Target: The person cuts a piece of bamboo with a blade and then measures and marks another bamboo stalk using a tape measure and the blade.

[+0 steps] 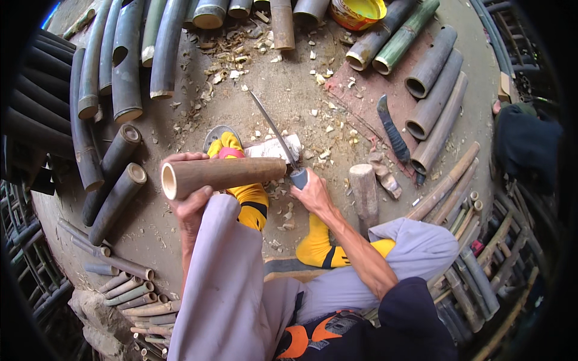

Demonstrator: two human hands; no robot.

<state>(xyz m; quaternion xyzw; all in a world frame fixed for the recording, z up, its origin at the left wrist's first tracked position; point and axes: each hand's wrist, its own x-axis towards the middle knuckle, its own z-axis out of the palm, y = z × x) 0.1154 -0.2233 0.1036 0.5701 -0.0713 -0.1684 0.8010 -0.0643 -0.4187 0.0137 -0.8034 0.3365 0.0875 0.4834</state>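
Clasping a brown bamboo tube (pixel 226 175) beside the raised knee (pixel 221 218) with the left hand (pixel 190 207); gripping a knife (pixel 277 133) near its right end with the right hand (pixel 314 191). Seemingly mid-cutting, with the left end open; impossible to tell the work left.

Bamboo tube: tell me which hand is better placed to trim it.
Likely the right hand: it grips the knife, blade near one end of the bamboo tube, which the left hand holds.
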